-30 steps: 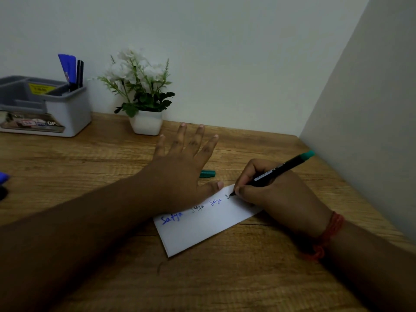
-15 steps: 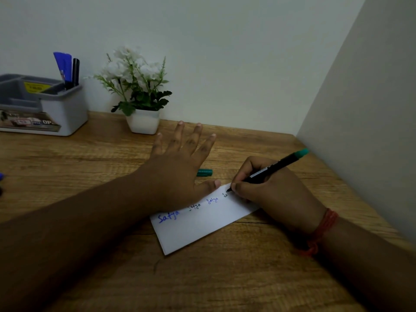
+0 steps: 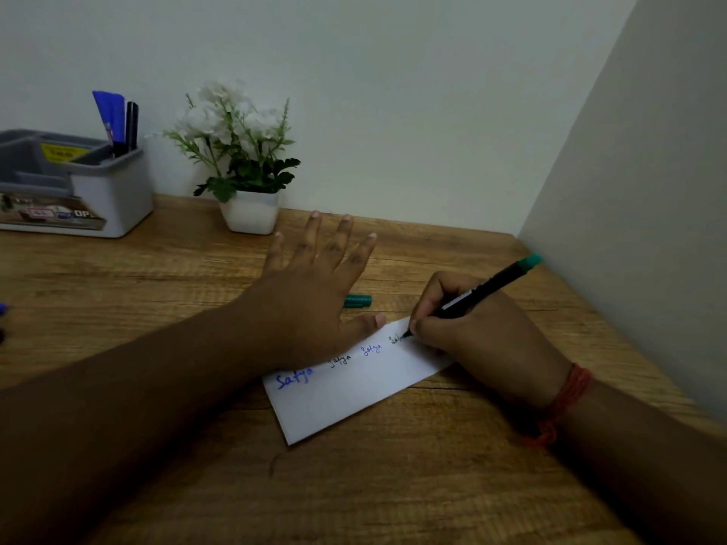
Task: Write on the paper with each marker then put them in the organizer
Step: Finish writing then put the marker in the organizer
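A white strip of paper (image 3: 354, 391) lies slantwise on the wooden desk, with several handwritten words along its top edge. My left hand (image 3: 310, 297) lies flat with spread fingers on the paper's upper left part, pressing it down. My right hand (image 3: 468, 320) grips a black marker with a green end (image 3: 488, 289), its tip touching the paper at the right end of the row of words. The green cap (image 3: 357, 300) lies on the desk just beyond my left thumb. A grey and white organizer (image 3: 106, 190) stands at the back left, holding a blue marker (image 3: 108, 120) and a black one (image 3: 131, 123).
A white pot of white flowers (image 3: 248, 179) stands against the back wall beside the organizer. A side wall (image 3: 637, 230) closes the desk on the right. A blue object (image 3: 3, 308) shows at the left frame edge. A red thread band (image 3: 566, 399) circles my right wrist.
The marker tip has moved slightly along the paper as a new word grows at the right end. My left hand stays flat on the paper.
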Motion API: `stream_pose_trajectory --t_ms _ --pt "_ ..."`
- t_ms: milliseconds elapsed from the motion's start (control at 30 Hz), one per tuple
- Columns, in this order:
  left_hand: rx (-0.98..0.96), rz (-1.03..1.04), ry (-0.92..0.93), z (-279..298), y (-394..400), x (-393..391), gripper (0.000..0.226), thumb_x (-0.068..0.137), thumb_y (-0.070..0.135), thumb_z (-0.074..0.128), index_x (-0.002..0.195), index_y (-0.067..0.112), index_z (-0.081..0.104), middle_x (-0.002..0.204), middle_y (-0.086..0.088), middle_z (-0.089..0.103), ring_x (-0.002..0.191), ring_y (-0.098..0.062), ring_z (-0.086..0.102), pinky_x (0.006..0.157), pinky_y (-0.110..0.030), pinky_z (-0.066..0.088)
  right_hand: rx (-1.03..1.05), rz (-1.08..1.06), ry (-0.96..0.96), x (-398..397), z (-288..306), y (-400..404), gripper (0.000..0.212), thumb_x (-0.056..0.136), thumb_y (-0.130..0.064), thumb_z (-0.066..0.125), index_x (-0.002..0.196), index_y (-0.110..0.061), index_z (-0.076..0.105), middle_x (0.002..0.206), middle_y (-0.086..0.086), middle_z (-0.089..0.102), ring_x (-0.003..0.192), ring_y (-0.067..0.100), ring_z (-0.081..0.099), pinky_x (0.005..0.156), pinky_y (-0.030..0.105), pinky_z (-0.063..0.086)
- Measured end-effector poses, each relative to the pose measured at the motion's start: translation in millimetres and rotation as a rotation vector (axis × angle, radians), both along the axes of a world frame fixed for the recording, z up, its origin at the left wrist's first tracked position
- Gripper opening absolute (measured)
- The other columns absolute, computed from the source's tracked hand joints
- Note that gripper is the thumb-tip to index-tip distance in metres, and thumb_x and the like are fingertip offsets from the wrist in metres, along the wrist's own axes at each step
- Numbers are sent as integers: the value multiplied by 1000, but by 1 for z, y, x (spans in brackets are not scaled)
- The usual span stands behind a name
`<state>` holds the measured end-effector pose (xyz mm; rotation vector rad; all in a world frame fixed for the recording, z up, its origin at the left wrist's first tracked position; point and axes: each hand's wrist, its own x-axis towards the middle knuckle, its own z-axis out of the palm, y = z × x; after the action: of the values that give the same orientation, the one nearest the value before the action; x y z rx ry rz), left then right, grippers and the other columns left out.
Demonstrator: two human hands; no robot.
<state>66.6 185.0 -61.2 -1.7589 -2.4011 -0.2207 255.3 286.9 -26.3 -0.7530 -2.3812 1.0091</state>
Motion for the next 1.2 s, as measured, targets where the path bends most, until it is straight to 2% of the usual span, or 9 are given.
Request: stream_pose_trajectory --t_ms 200,400,667,833,933,1100,1200 --pt "0 1 -4 0 0 0 92 70 85 2 144 41 -32 156 7 -37 142 -25 -36 116 -61 -8 16 32 0 2 0 -2 7 77 -8 70 72 -12 67 78 4 71 70 9 63 62 26 48" --pt "4 -1 2 0 1 0 92 72 84 3 145 40 -31 156 6 -36 142 -25 -36 116 -61 -8 13 -18 16 1 -1 0 6 79 -11 70 74 -12 67 79 3 71 76 17 66 63 28 49" --pt "12 4 2 -1 0 1 92 71 85 2 145 41 -30 157 7 -35 143 -24 -35 116 -60 -9 17 -32 -1 1 0 -1 6 79 -11 70 74 -12 66 78 1 71 72 11 64 62 27 49" --pt "10 0 0 -1 0 1 91 72 84 3 145 42 -31 157 6 -35 143 -24 -35 116 -61 -8 0 -61 40 0 0 1 6 79 -10 70 74 -11 66 76 5 71 70 15 66 63 33 51" --pt "14 -4 5 -1 0 1 91 72 84 3 145 41 -31 157 6 -35 143 -24 -35 116 -61 -7 -28 -50 71 0 -1 1 9 80 -8 71 73 -11 66 75 5 72 65 8 64 61 26 50" --pt "7 -6 8 -1 1 0 91 73 85 3 145 41 -31 156 6 -36 142 -25 -36 116 -63 -7 -15 -14 25 -1 -3 0 6 82 -12 72 77 -14 69 80 0 74 76 11 68 60 19 52" --pt "11 -7 1 -1 1 0 91 72 85 3 144 42 -31 156 6 -37 142 -25 -36 116 -62 -7 9 -18 1 -1 -3 0 7 81 -14 72 75 -16 69 79 -1 73 75 8 67 59 18 50"
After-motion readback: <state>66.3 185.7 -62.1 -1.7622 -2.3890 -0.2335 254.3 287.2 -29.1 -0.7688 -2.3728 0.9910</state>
